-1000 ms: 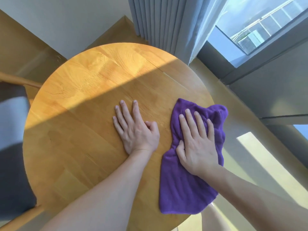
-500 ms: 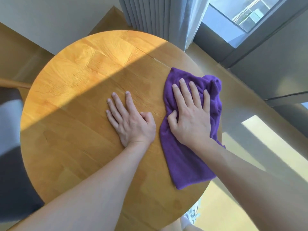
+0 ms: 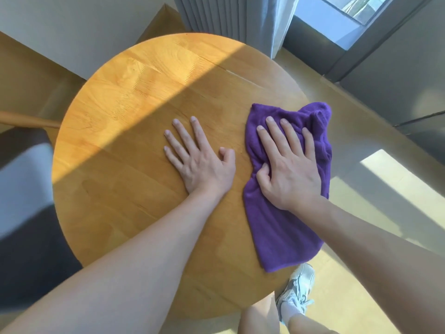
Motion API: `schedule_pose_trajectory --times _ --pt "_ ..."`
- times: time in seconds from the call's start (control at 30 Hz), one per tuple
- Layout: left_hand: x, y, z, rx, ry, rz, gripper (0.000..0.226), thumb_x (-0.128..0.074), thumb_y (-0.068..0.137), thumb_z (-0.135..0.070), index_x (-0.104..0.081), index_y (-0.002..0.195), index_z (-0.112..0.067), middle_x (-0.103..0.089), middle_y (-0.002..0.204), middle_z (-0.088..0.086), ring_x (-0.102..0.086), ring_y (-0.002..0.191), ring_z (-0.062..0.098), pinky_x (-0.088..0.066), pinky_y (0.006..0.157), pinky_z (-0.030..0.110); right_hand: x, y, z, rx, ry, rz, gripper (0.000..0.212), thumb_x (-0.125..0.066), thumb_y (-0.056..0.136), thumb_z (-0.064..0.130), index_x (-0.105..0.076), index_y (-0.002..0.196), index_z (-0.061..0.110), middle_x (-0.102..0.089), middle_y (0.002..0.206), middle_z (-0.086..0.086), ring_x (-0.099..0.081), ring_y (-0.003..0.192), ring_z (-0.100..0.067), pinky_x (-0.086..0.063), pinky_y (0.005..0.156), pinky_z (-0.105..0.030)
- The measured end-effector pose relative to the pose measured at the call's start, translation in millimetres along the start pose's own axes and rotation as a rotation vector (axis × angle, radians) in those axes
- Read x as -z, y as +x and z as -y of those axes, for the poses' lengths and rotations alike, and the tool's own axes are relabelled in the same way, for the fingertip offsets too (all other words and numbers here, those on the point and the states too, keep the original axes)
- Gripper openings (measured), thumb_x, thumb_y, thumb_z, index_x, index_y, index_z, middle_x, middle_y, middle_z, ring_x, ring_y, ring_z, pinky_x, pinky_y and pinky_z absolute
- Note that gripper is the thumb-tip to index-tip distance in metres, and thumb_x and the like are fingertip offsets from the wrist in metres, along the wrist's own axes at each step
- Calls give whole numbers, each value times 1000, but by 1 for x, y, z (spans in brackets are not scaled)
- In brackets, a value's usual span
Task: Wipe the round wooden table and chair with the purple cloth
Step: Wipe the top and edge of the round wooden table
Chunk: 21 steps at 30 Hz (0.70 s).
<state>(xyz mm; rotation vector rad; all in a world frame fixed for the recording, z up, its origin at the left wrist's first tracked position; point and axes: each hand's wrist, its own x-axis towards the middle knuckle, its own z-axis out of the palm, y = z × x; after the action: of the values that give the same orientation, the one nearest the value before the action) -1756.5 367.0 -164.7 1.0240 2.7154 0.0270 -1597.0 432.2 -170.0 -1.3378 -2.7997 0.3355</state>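
Clearly mid-wipe on the round honey-coloured wooden table (image 3: 144, 97), the right hand (image 3: 289, 169) presses flat, fingers straight, on the crumpled purple cloth (image 3: 284, 227) at its right edge, the left hand (image 3: 202, 162) braces open-palmed beside it; next, probably, sweeping toward the sunlit far-left part, then the grey-cushioned wooden chair (image 3: 26, 165).

White wall (image 3: 72, 32) stood at far left. Grey pleated curtain (image 3: 224, 18) hung beside window (image 3: 342, 18) at top right. Pale wooden floor (image 3: 375, 189) carried bright sunlight patches. Dark grey panels (image 3: 397, 63) lined right side.
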Motion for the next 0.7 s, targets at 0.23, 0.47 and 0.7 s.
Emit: schedule_pose_trajectory --times 0.23,0.47,0.7 --pt "2 -8 56 -496 149 46 95 -35 90 -58 4 163 -13 13 170 15 14 157 29 -3 126 55 7 2 -8 82 -34 50 73 -38 90 41 -29 160 22 -23 169 -1 -20 156 -27 -6 126 -56" --pt "-4 -5 58 -473 43 -37 93 -46 84 -51 -12 164 -18 -2 172 10 2 159 27 -7 126 53 14 56 -11 -30 -43 11 75 -39 88 40 -29 160 23 -23 169 0 -18 156 -27 -5 125 -58" --pt "-1 -5 56 -456 -12 -39 90 -47 82 -45 -18 163 -21 -6 172 8 0 159 24 -6 127 50 8 -16 23 -19 25 71 74 -36 90 34 -25 162 19 -16 171 -2 -10 158 -26 0 127 -54"
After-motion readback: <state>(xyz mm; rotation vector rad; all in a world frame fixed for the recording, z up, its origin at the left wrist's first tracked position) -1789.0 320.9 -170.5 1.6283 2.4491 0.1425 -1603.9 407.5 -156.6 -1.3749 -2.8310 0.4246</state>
